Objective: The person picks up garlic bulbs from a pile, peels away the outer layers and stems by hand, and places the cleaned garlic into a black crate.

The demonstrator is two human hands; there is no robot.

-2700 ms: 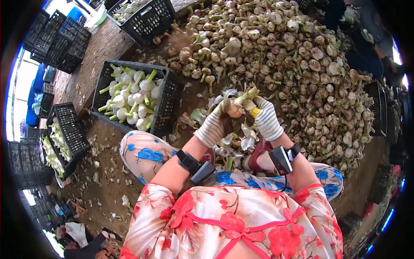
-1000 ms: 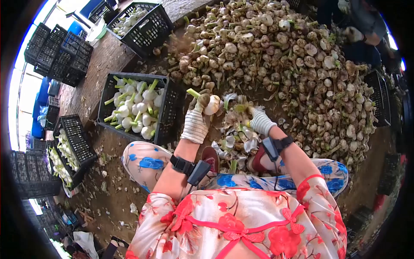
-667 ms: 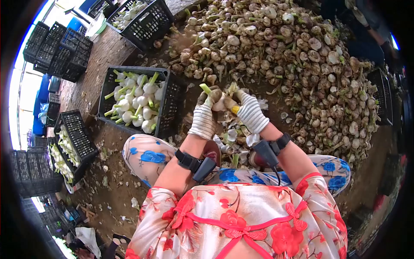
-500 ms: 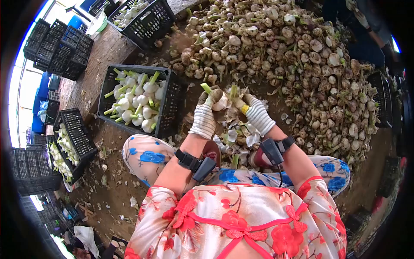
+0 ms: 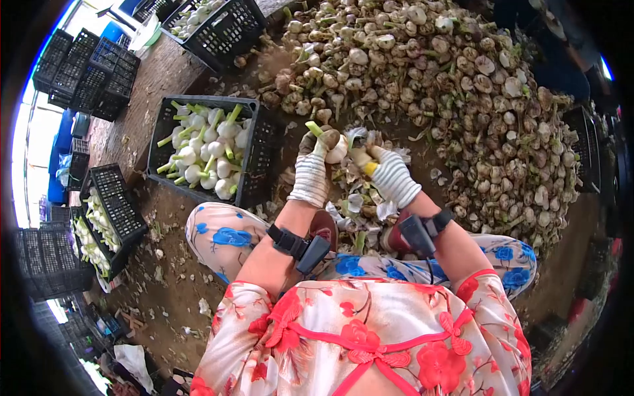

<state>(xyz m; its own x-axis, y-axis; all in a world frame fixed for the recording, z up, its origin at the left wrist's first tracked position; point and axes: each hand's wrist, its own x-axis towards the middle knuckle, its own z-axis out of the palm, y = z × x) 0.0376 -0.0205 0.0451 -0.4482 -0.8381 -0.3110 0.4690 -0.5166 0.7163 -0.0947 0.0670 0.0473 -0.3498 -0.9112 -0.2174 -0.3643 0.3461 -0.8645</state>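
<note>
My left hand (image 5: 313, 173), in a striped white glove with dirty fingertips, is closed round a garlic bulb (image 5: 337, 150). The bulb's cut green stem (image 5: 314, 129) sticks out above the fingers. Just to the right, my right hand (image 5: 393, 177) is gloved too, its fingers curled close to the bulb. A yellow band (image 5: 370, 168) shows at its thumb side, and pale papery scraps surround the fingertips; what it grips is not clear. Under both hands, loose garlic skins (image 5: 356, 201) lie between my shoes.
A black crate (image 5: 247, 162) of cleaned garlic stands at my left. A large heap of unpeeled garlic (image 5: 422, 72) spreads ahead and right. More crates (image 5: 224, 39) stand at the upper left, and another garlic-filled crate (image 5: 115, 211) is farther left. A person's dark clothing (image 5: 555, 66) shows at upper right.
The bulb in my left hand now shows a rounder, cleaner side. My right hand has shifted slightly, with pale scraps at its fingertips. The view has moved a little.
</note>
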